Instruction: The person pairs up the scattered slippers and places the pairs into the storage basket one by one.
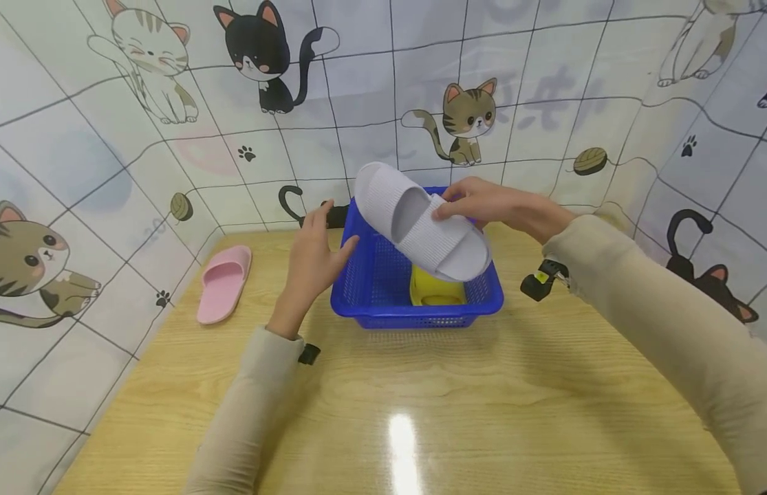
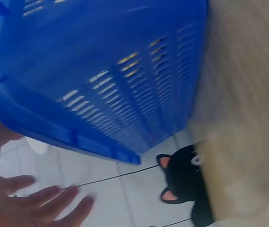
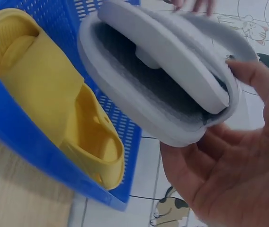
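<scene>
Blue basket [image 1: 373, 311] holding yellow footwear [image 1: 435, 285], pink slipper [image 1: 225, 285] at nine o'clock, left hand [image 1: 315, 261] spread wide between, white slippers [image 1: 433, 240] above basket, gripped by right hand [image 1: 482, 199], long axis ten to four o'clock, toe end unclear

My left forearm, in a long beige fabric sleeve [image 1: 247, 412], extends forward from the lower edge of the head view, slanting slightly right. My bare left hand [image 1: 314, 265] is raised, fingers extended forward, thumb spread away from them. My right forearm, in a matching beige fabric sleeve [image 1: 655, 309], slants forward and leftward. My bare right hand [image 1: 476, 203] points left, thumb and curled fingers engaged in a pinch grip. The hands are apart.
</scene>
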Demonstrator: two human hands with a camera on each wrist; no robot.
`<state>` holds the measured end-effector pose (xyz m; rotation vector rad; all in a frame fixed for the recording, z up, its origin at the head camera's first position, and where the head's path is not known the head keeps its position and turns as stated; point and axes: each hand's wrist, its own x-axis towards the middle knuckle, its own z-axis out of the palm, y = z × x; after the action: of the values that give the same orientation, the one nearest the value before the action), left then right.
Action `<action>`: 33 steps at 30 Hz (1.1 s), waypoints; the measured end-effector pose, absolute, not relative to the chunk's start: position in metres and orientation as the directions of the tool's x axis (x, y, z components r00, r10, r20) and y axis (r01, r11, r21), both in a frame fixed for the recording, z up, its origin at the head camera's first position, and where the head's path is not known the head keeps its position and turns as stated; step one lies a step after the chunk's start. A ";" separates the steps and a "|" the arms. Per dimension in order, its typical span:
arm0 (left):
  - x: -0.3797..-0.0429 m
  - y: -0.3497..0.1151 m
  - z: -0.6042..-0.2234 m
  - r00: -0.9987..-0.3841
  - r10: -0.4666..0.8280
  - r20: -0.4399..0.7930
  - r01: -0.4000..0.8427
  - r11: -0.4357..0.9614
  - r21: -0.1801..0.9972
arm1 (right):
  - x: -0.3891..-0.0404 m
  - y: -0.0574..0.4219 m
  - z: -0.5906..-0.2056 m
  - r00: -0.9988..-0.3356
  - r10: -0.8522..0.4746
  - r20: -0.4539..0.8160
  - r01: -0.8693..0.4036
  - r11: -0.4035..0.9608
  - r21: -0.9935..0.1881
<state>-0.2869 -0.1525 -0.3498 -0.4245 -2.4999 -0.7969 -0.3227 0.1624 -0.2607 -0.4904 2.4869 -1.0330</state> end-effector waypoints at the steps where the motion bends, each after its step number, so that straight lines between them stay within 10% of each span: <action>1: -0.288 -0.154 -0.352 -0.872 0.137 0.469 0.391 0.771 0.502 | -0.324 0.161 -0.262 -0.869 -0.438 -0.231 -0.145 0.672 -0.726; 7: -0.296 -0.161 -0.364 -0.955 0.197 0.223 0.294 0.730 0.617 | -0.330 0.147 -0.269 -0.909 -0.327 -0.257 -0.033 0.673 -0.739; 33: -0.307 -0.158 -0.376 -0.945 0.272 0.184 0.328 0.766 0.552 | -0.346 0.079 -0.316 -0.800 -0.302 -0.519 0.271 0.590 -0.761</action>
<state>-0.3075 -0.1577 -0.3757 -0.4874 -2.8646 -0.9221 -0.3459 0.0790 -0.3160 -0.0249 2.1951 -1.1923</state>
